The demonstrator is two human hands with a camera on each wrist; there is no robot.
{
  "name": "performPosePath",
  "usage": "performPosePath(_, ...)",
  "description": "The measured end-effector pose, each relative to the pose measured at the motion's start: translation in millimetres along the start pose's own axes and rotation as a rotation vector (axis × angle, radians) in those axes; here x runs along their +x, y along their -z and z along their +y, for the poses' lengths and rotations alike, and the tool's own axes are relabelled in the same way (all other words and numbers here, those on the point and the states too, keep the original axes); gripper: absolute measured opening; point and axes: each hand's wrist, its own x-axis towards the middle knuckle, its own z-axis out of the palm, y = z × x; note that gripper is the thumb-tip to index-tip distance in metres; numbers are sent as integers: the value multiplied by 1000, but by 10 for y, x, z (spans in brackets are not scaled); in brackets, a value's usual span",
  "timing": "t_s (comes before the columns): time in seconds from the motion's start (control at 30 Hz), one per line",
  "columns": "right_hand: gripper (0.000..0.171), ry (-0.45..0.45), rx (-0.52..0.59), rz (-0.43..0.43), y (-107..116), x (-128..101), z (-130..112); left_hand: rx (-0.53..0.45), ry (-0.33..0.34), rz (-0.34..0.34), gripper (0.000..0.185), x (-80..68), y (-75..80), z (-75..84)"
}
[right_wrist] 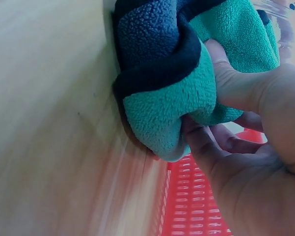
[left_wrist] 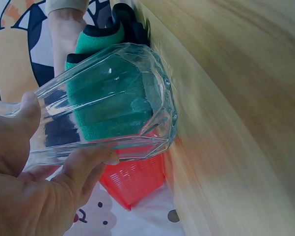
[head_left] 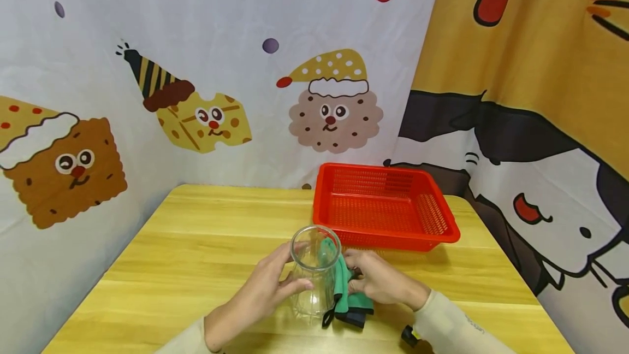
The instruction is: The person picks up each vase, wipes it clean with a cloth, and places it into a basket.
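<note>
A clear faceted glass point(head_left: 314, 269) stands on the wooden table point(head_left: 196, 245) near its front edge. My left hand point(head_left: 267, 288) grips the glass point(left_wrist: 113, 103) from the left, thumb and fingers curled round its wall. My right hand point(head_left: 375, 280) pinches a green cloth with a dark border point(head_left: 346, 294) and holds it against the right side of the glass. In the right wrist view the cloth point(right_wrist: 186, 73) is bunched between thumb and fingers. Through the glass the green cloth point(left_wrist: 98, 46) shows behind it.
A red plastic mesh basket point(head_left: 385, 206) sits behind the glass toward the back right. Cartoon-printed curtains point(head_left: 196, 70) enclose the table at the back and on both sides.
</note>
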Motion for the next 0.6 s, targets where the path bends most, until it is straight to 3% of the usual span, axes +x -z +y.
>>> performPosePath(0.43, 24, 25, 40, 43, -30, 18, 28, -26, 22, -16, 75, -5, -1, -7)
performPosePath(0.6, 34, 30, 67, 53, -23, 8, 5, -34, 28, -19, 75, 0, 6, -5)
